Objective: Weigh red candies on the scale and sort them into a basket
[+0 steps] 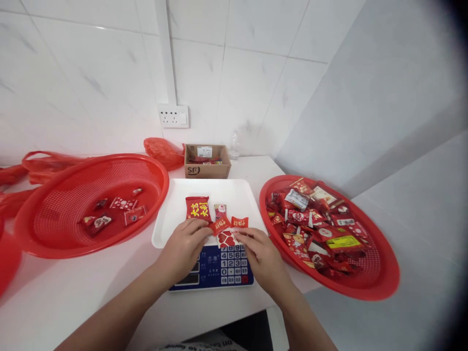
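Observation:
On the white tray [171, 195] of a scale lie several small wrapped snacks. My left hand [186, 246] rests over the tray's front, its fingertips at a small red packet [220, 225] with gold print. My right hand [261, 253] has its fingers closed on the right edge of a white packet with red hearts [226, 239]. Behind them lie a larger red packet with yellow characters [197, 208], a red and beige packet [221, 211] and another small red packet [240, 222]. The scale's blue keypad [212, 258] shows between my hands.
A red basket [44, 214] at the left holds several snacks; a fuller red basket [383, 263] stands at the right. Behind the scale are a cardboard box [208, 170], a red plastic bag [164, 151] and a clear bottle [234, 144]. More red bags [51, 165] lie far left.

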